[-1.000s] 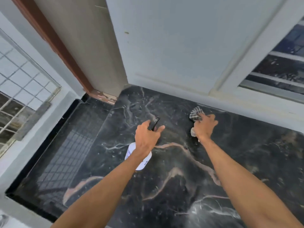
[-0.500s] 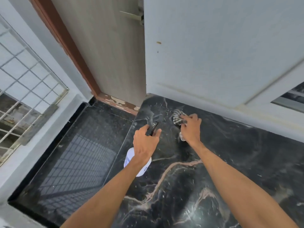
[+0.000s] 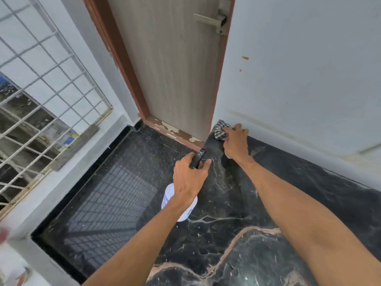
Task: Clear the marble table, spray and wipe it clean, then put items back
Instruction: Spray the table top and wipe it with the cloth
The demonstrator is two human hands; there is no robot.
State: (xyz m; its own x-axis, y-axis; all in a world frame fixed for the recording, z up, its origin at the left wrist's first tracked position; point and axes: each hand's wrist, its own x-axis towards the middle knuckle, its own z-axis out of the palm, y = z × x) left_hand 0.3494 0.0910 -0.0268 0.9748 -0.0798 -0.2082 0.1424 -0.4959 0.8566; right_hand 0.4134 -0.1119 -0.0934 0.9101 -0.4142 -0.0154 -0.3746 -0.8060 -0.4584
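**A:** Where are the hands?

**B:** The right hand (image 3: 237,142) is at the far left corner of the table (image 3: 288,203), fingers curled tight on a checked cloth (image 3: 221,130). The cloth is pressed onto the marble right where the table's back edge meets the wall (image 3: 299,69). The left hand (image 3: 189,176) is wrapped closed around the neck of a spray bottle (image 3: 181,205), with the black trigger head (image 3: 198,158) sticking out above the knuckles.

**A:** Is the bottle on the table?

**B:** I cannot tell whether its base touches. It hangs tilted at the table's left edge, white body below the wrist, just beside the line where marble gives way to the floor (image 3: 107,193).

**A:** How much room is there at that corner?

**B:** Little. The wall runs along the whole back edge, and the cloth touches it. To the left of the corner the door (image 3: 171,69) stands in its brown frame (image 3: 115,58), its chipped threshold just beside the table's corner.

**A:** And elsewhere?

**B:** The marble is bare and open toward the right and toward the person. Left of the table the dark floor lies lower, bounded by a pale ledge under the window grille (image 3: 41,89). The two hands are near each other, not touching.
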